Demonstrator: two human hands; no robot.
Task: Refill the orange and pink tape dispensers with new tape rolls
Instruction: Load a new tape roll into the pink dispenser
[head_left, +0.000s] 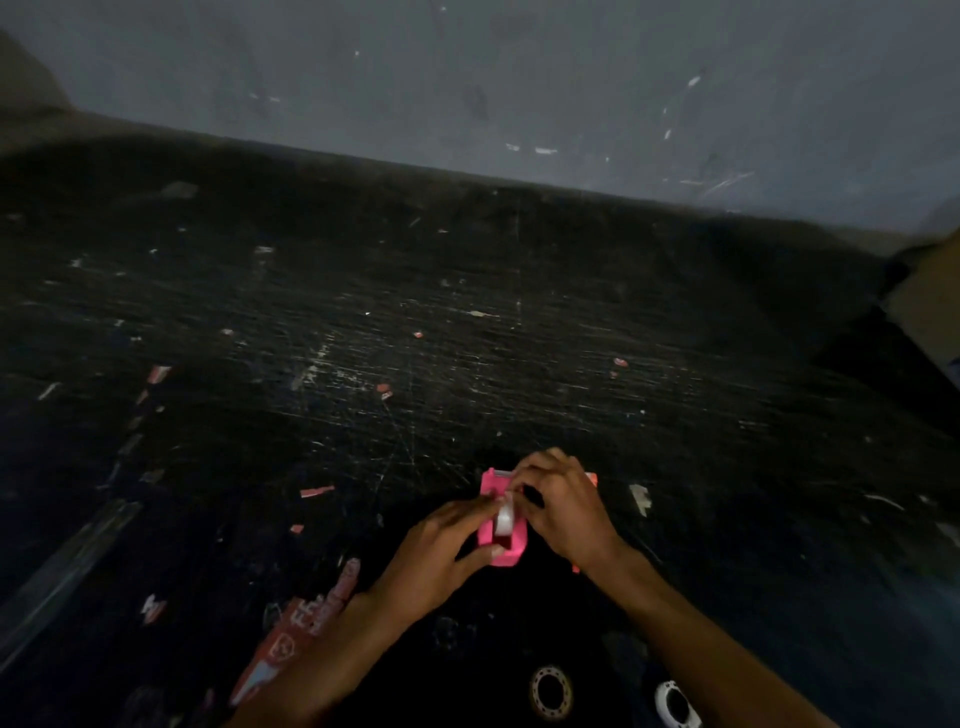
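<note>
The pink tape dispenser (497, 540) stands on the dark, scratched table (467, 322) near its front middle. A white tape roll (504, 517) sits upright in its slot. My left hand (441, 551) grips the dispenser's left side, thumb at its near end. My right hand (563, 501) pinches the top of the roll with its fingertips. Behind my right hand, only two small orange bits of the orange dispenser (591, 478) show; the rest is hidden.
Two rings, seemingly tape rolls or empty cores, lie at the near edge: a dark one (551, 692) and a white one (675, 704). A red-and-white wrapper (291, 639) lies left of my forearm. Paper scraps litter the table. A grey wall (519, 78) rises behind.
</note>
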